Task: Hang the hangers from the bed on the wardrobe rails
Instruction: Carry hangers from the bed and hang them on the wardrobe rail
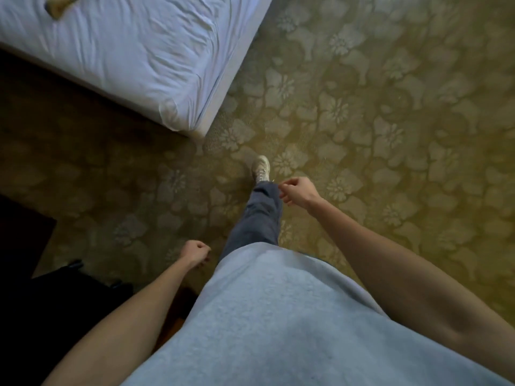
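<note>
1. Left hand (196,253) hangs low beside the hip, fingers loosely curled in, holding nothing.
2. Right hand (298,190) is out in front over the knee, fingers loosely curled too, also holding nothing as far as I can see.
3. Between them there's a leg in dark trousers (262,215) stepping forward, with a pale shoe (261,168) on the carpet (390,107), which is olive with a big flower pattern.
4. The bed (125,51) with its wrinkled white sheet fills the top left, well apart from both hands; its corner points toward the shoe.
5. Only one wooden hanger (60,5) shows, lying on the sheet at the top left edge, mostly cut off by the frame, far from either hand.
6. Something dark (25,246) sits on the floor at the left; can't tell what it is.
</note>
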The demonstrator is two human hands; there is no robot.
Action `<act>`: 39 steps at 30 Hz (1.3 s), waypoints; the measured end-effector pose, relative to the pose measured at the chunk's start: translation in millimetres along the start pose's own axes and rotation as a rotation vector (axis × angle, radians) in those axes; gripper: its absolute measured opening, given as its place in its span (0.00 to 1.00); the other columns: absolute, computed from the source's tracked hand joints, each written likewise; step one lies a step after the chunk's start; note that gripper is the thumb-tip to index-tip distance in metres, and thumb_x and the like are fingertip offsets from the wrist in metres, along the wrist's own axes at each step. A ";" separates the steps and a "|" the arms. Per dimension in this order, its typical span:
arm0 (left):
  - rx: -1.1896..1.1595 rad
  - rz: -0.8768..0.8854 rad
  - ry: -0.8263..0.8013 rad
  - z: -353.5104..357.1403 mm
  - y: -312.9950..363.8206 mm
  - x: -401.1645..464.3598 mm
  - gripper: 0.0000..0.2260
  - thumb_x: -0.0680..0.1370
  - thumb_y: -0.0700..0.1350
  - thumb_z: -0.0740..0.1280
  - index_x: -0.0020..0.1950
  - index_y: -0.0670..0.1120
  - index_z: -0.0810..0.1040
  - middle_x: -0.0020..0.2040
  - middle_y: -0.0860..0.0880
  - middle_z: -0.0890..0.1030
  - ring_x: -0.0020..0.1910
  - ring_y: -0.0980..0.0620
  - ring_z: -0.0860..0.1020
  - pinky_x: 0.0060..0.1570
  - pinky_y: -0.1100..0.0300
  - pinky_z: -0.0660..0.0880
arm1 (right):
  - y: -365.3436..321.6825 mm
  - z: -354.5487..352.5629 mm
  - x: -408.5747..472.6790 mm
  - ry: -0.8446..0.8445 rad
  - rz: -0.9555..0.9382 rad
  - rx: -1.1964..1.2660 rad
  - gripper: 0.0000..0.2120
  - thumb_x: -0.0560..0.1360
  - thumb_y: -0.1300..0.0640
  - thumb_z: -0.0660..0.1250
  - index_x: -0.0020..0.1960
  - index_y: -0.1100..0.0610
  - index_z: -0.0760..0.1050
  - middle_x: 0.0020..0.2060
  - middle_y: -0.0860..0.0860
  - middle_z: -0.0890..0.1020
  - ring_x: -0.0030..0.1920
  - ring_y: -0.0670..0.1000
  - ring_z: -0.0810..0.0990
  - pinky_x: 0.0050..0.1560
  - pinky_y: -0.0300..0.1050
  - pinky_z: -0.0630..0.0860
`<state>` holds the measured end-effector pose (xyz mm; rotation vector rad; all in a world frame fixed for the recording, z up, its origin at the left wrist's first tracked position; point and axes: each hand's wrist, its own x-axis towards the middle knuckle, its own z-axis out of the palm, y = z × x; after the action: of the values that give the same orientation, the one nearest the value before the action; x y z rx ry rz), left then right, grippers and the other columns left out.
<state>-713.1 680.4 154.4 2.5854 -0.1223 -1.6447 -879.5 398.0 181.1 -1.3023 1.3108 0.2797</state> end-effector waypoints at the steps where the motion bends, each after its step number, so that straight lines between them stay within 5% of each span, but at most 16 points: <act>1: -0.018 -0.017 -0.008 -11.7 12.5 10.6 0.08 0.81 0.40 0.66 0.45 0.40 0.83 0.33 0.46 0.80 0.27 0.52 0.74 0.23 0.64 0.67 | -19.4 -7.9 15.7 0.004 -0.004 -0.021 0.07 0.79 0.59 0.64 0.50 0.56 0.81 0.41 0.55 0.86 0.37 0.49 0.82 0.38 0.42 0.80; 7: -0.078 -0.015 -0.008 -88.2 141.6 60.6 0.12 0.80 0.41 0.67 0.36 0.43 0.81 0.33 0.46 0.81 0.27 0.51 0.74 0.26 0.63 0.68 | -86.5 -69.3 79.0 0.044 0.124 -0.143 0.09 0.79 0.59 0.64 0.52 0.59 0.82 0.43 0.56 0.86 0.39 0.52 0.82 0.40 0.46 0.81; 12: -0.161 0.172 -0.015 -142.0 313.9 89.1 0.09 0.79 0.41 0.67 0.40 0.43 0.82 0.33 0.47 0.81 0.26 0.53 0.73 0.21 0.66 0.68 | -97.0 -135.2 112.8 0.114 0.298 -0.165 0.10 0.79 0.59 0.65 0.49 0.64 0.83 0.39 0.56 0.86 0.36 0.53 0.81 0.37 0.44 0.80; 22: -0.146 0.369 -0.089 -207.3 586.8 132.0 0.07 0.80 0.45 0.67 0.45 0.46 0.84 0.37 0.49 0.85 0.30 0.55 0.78 0.28 0.64 0.71 | -142.0 -252.8 183.8 0.167 0.538 -0.081 0.09 0.79 0.60 0.66 0.52 0.66 0.79 0.34 0.56 0.82 0.28 0.51 0.75 0.26 0.40 0.72; 28: -0.171 0.276 -0.046 -257.5 665.3 163.0 0.08 0.81 0.44 0.66 0.46 0.44 0.82 0.39 0.47 0.83 0.32 0.53 0.77 0.30 0.63 0.72 | -252.4 -320.3 278.9 0.108 0.468 -0.191 0.09 0.78 0.61 0.65 0.42 0.64 0.80 0.25 0.51 0.79 0.25 0.50 0.74 0.23 0.36 0.70; 33: -0.290 0.149 0.019 -309.1 676.0 186.2 0.08 0.81 0.43 0.65 0.44 0.43 0.81 0.39 0.46 0.83 0.32 0.52 0.76 0.30 0.62 0.71 | -393.8 -343.1 375.8 0.027 0.273 -0.295 0.11 0.77 0.60 0.64 0.44 0.65 0.83 0.38 0.59 0.86 0.34 0.54 0.82 0.42 0.50 0.83; 39: -0.502 -0.045 0.094 -344.0 642.7 206.3 0.09 0.81 0.44 0.66 0.46 0.42 0.83 0.39 0.45 0.84 0.32 0.51 0.78 0.29 0.61 0.70 | -578.2 -297.7 456.9 -0.141 -0.044 -0.465 0.08 0.79 0.59 0.63 0.50 0.57 0.81 0.41 0.55 0.85 0.39 0.52 0.83 0.43 0.47 0.83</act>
<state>-331.6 26.5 182.1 2.2809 0.3153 -1.3436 -437.7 -262.5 198.6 -1.6626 1.1322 0.6631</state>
